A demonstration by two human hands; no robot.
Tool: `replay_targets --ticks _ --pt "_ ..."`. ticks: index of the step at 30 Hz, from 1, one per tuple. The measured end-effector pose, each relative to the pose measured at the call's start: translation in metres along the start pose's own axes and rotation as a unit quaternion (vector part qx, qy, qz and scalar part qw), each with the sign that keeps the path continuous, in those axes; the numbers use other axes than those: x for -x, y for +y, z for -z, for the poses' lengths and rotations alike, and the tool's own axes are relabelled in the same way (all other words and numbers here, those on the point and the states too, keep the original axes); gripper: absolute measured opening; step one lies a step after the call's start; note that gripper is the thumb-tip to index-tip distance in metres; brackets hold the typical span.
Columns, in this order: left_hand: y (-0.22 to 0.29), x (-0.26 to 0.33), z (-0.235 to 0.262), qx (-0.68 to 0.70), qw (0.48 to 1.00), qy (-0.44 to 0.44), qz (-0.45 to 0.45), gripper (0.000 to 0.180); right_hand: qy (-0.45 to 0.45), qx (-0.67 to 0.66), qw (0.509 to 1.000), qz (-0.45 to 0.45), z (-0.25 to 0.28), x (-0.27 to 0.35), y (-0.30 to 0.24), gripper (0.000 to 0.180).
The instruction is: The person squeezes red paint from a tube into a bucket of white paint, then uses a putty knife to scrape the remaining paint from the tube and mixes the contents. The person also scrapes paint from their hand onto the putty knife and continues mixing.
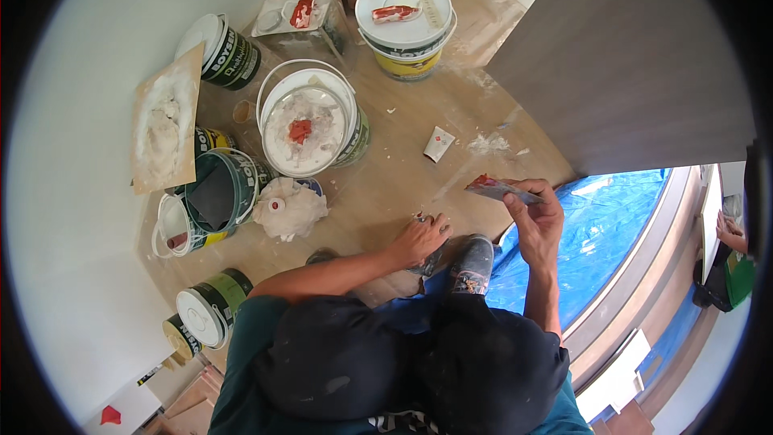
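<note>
My right hand [538, 213] is closed on a thin, flat grey piece [509, 189], pinched between thumb and fingers. Red paste is smeared on its far end, and I cannot make out whether it is a putty knife or a stiff card. Lower and to the left, my left hand [420, 240] hangs above the floor near my shoe [472, 262]. Its fingers are curled together, and what they hold, if anything, is too small to name. Ahead of both hands a small white card [439, 144] lies on the dusty brown floor.
An open pail of whitish compound [306, 130] has a red lump on top. Several paint pails stand left, beside a crumpled cloth [290, 209] and a smeared board [167, 121]. A lidded pail [405, 16] stands ahead. Blue sheeting [588, 234] covers the right; another person's hand [731, 235] shows beyond.
</note>
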State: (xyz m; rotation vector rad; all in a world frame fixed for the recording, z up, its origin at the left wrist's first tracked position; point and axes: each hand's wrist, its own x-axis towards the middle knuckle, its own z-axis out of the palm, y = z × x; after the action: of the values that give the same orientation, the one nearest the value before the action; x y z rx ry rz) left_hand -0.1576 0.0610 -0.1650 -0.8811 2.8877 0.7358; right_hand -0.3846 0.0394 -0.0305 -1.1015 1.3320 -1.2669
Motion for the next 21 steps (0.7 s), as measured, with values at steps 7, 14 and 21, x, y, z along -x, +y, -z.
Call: replay_targets --ticks 7,14,21 --pt "0.006 -0.011 -0.007 -0.062 0.997 -0.041 0.023 0.076 0.013 -0.011 1.000 -0.015 0.002 0.000 -0.001 0.015" --pt "0.005 -0.021 -0.018 -0.049 0.998 -0.013 0.035 0.072 0.010 -0.011 1.000 -0.018 -0.003 -0.003 0.004 0.018" --pt "-0.008 -0.001 -0.039 -0.057 0.995 0.065 -0.039 0.062 0.032 0.009 0.999 -0.001 0.002 -0.004 0.004 0.017"
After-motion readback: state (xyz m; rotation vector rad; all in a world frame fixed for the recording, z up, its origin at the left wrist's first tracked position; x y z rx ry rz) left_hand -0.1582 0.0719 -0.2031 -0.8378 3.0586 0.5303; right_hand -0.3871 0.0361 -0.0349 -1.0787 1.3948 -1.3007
